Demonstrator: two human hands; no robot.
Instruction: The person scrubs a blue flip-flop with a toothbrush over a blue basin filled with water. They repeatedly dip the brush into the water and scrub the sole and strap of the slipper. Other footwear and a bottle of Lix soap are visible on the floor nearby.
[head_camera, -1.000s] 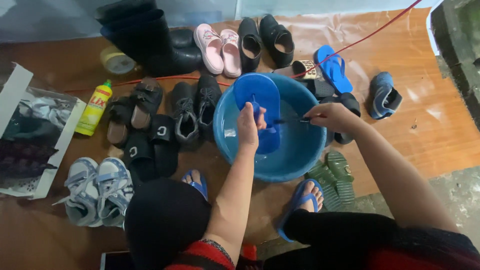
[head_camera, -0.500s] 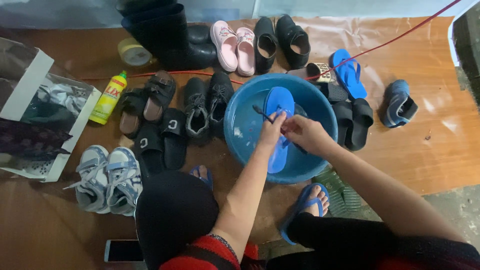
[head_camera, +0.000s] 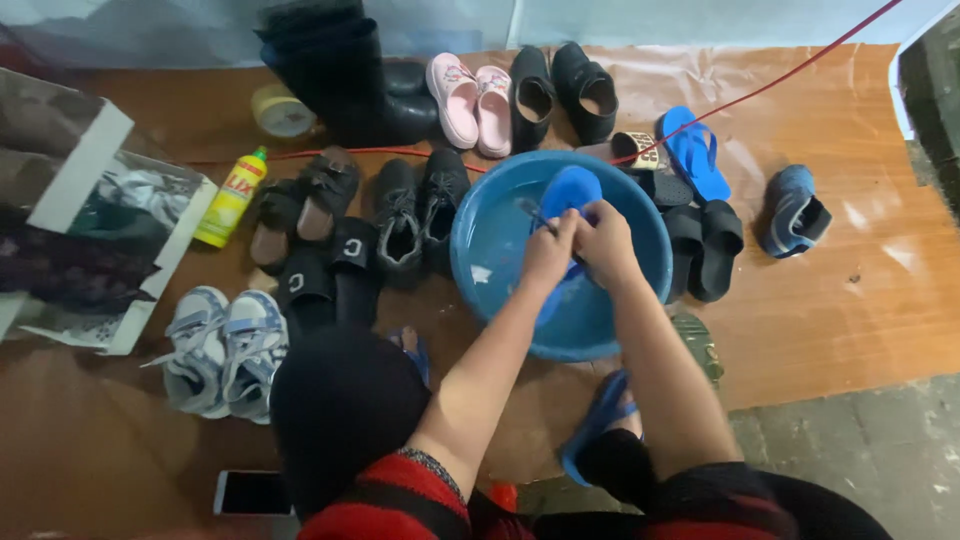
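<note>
blue flip-flop (head_camera: 572, 190) in blue basin (head_camera: 500, 250), long axis toe-away | left hand (head_camera: 549, 252) clamped its near part | right hand (head_camera: 604, 243) touching, grip unclear | both equally near

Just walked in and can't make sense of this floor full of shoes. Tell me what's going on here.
A person crouches over a blue basin, both hands inside it. The left hand and right hand are pressed together on a blue flip-flop, with a thin brush-like handle sticking out. Around the basin sit black boots, pink slippers, white sneakers and a yellow bottle.
</note>
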